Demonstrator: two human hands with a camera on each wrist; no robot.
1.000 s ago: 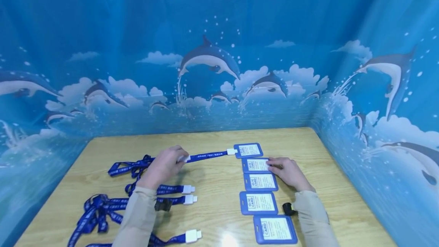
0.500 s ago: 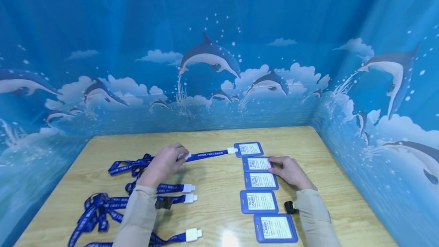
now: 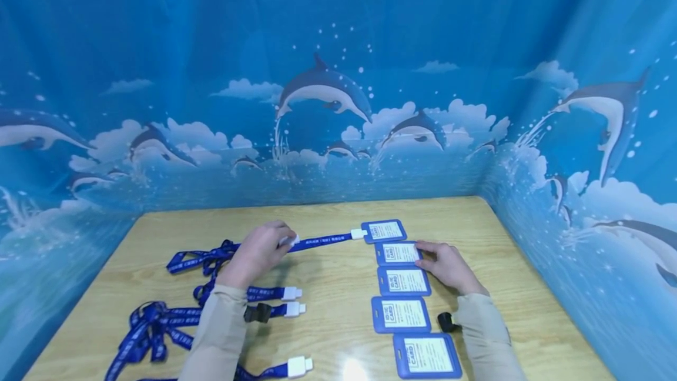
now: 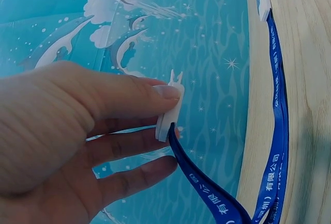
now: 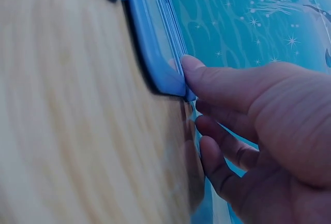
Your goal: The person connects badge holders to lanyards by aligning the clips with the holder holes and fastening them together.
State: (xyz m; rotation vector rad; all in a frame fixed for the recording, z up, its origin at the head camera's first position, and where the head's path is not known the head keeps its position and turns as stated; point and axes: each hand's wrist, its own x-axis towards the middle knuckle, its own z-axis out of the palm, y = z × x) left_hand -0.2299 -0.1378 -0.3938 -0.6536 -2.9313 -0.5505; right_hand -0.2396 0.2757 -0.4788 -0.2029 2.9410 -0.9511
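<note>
In the head view, my left hand (image 3: 261, 251) is raised over the left half of the table. Its thumb and index finger pinch the white plastic buckle (image 4: 173, 107) of a blue lanyard (image 4: 204, 188), whose strap trails below. My right hand (image 3: 449, 266) holds the right edge of a blue badge holder (image 3: 399, 253), second from the back in a column, between thumb and index finger. That holder lies flat on the table. Behind it, another badge holder (image 3: 384, 231) is joined to a lanyard's white clip (image 3: 358, 233).
Nearer me lie three more badge holders, one of them at the front (image 3: 427, 356). On the left are tangled blue lanyards (image 3: 150, 325) with white buckles, one at the front (image 3: 300, 366). A dolphin-print curtain (image 3: 338, 104) surrounds the wooden table (image 3: 338, 322).
My left hand has shifted slightly to the right with the lanyard buckle. My right hand stays at the second badge holder's edge.
</note>
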